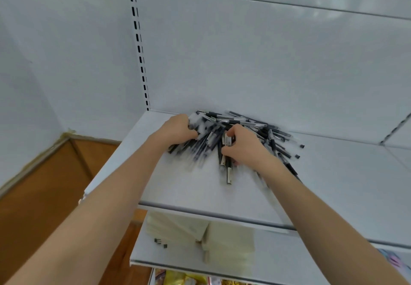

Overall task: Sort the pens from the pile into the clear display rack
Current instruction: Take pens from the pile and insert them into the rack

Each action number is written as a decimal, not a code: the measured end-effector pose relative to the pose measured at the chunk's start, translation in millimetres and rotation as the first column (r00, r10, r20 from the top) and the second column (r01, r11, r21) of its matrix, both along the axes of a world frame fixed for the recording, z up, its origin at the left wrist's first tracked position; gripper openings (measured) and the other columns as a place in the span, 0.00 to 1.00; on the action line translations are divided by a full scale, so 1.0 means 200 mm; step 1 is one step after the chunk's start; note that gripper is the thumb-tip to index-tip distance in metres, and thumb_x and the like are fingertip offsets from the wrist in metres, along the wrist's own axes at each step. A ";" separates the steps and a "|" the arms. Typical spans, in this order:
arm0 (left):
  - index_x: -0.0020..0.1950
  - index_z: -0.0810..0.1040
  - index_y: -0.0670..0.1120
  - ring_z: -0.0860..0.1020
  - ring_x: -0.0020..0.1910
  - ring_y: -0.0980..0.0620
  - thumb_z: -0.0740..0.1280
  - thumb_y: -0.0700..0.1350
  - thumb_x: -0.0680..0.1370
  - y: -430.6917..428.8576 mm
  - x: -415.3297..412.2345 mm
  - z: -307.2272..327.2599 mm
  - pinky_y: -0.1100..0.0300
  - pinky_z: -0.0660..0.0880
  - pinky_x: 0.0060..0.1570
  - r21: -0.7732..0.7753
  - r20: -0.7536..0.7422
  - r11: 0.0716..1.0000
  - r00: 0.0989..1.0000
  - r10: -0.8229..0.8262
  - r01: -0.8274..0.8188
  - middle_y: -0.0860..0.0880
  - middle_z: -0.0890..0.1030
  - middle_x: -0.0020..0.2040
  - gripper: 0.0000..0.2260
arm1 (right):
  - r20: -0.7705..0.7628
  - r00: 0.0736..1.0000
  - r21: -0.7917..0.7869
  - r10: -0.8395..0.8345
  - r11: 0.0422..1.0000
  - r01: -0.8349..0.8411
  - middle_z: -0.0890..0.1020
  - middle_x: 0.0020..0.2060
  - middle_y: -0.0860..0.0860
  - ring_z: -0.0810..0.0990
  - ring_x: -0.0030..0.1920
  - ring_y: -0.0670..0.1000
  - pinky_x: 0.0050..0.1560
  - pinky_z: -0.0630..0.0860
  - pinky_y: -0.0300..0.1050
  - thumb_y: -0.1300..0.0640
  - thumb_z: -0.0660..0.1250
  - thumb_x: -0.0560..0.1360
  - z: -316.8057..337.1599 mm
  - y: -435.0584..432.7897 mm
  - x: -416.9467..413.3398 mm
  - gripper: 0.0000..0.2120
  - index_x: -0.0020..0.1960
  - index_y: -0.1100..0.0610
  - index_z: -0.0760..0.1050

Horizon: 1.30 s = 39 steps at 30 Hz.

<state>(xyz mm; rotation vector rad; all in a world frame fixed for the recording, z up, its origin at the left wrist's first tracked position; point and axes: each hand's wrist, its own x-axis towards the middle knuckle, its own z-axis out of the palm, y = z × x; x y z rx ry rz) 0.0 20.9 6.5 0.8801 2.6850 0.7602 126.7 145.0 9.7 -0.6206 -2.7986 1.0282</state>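
Watching remotely, I am judging the job as barely starting. The pile of black and clear plastic pens point(264, 132) is lying heaped at the back of the white metal shelf point(189, 186), against the rear panel. The clear display rack is not showing anywhere in view, so I cannot tell whether any pen is sitting in it, and nearly all the sorting seems to be waiting. Working from the left, the left hand point(178, 129) is digging into the pile's left edge, its fingers curling tightly round a fan of pens whose ends are pointing toward me. Just to its right, the right hand point(244, 149) is gripping narrowly, thumb and fingers pinching a small bundle of pens that is reaching down past the palm toward the shelf front.
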 end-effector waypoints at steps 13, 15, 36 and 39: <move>0.41 0.73 0.37 0.75 0.24 0.52 0.63 0.34 0.75 -0.17 0.10 0.05 0.65 0.73 0.25 0.480 0.437 0.856 0.898 -0.044 -0.192 0.38 0.78 0.36 0.04 | -0.302 0.939 -0.410 -0.166 0.912 0.029 0.80 0.36 0.50 0.81 0.32 0.47 0.36 0.80 0.41 0.63 0.66 0.73 0.06 0.08 0.13 0.13 0.57 0.59 0.70; 0.41 0.74 0.38 0.73 0.26 0.49 0.64 0.34 0.74 -0.16 0.15 0.08 0.63 0.72 0.26 0.543 0.430 0.813 0.901 -0.056 -0.208 0.39 0.76 0.34 0.02 | -0.353 0.914 -0.513 -0.201 0.859 -0.009 0.82 0.36 0.50 0.82 0.31 0.46 0.32 0.79 0.39 0.64 0.65 0.74 0.09 0.07 0.15 0.10 0.55 0.59 0.72; 0.45 0.75 0.43 0.78 0.29 0.56 0.63 0.37 0.77 0.29 1.10 0.09 0.65 0.71 0.21 0.728 0.611 0.649 0.641 -0.465 -0.223 0.49 0.81 0.33 0.03 | -0.404 0.595 -0.906 -0.695 0.395 -0.153 0.84 0.35 0.52 0.83 0.37 0.49 0.40 0.82 0.43 0.65 0.59 0.77 0.15 0.32 0.93 0.08 0.41 0.59 0.73; 0.47 0.74 0.43 0.82 0.30 0.56 0.64 0.38 0.77 0.45 1.35 0.08 0.67 0.72 0.20 0.749 0.601 0.638 0.589 -0.541 -0.178 0.54 0.81 0.30 0.02 | -0.451 0.531 -0.881 -0.718 0.452 -0.137 0.84 0.36 0.54 0.84 0.40 0.50 0.39 0.81 0.43 0.66 0.60 0.77 0.15 0.44 1.20 0.05 0.45 0.60 0.72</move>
